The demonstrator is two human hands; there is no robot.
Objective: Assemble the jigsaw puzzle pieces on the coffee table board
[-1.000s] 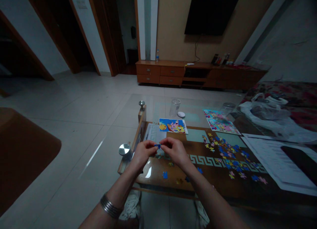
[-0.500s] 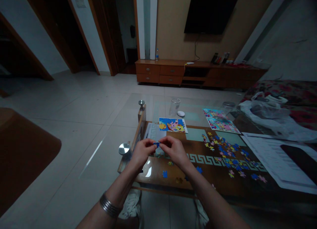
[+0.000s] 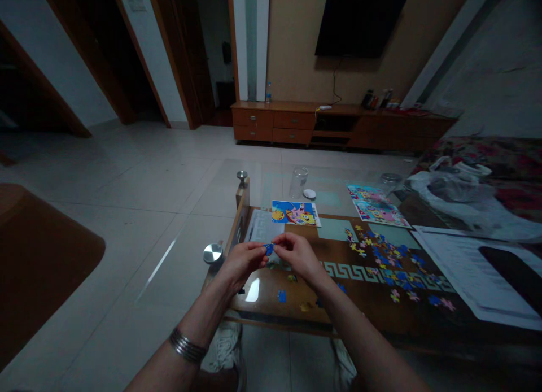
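Observation:
Blue jigsaw puzzle pieces (image 3: 269, 249) are pinched between my two hands, just above the glass table (image 3: 262, 310). My left hand (image 3: 242, 262) grips them from the left with thumb and fingers. My right hand (image 3: 298, 256) pinches them from the other side; whether they are one piece or two joined is too small to tell. Beyond my hands lies a cartoon picture card (image 3: 296, 213). Nearer me, a loose blue puzzle piece (image 3: 282, 296) rests on the table. A heap of mixed puzzle pieces (image 3: 393, 262) spreads to the right of my right forearm.
A clear jar (image 3: 299, 182) stands at the back beside a white lid (image 3: 309, 194). More cartoon sheets (image 3: 378, 205), a plastic bag (image 3: 457, 194), papers (image 3: 466, 279) and a dark phone-like object (image 3: 514, 273) are on the right. A metal knob (image 3: 212, 253) sits at the table's left edge.
My left hand has shifted slightly left and turned, its fingers showing more from the side. More of the blue puzzle pieces shows between my hands. The right hand has barely moved.

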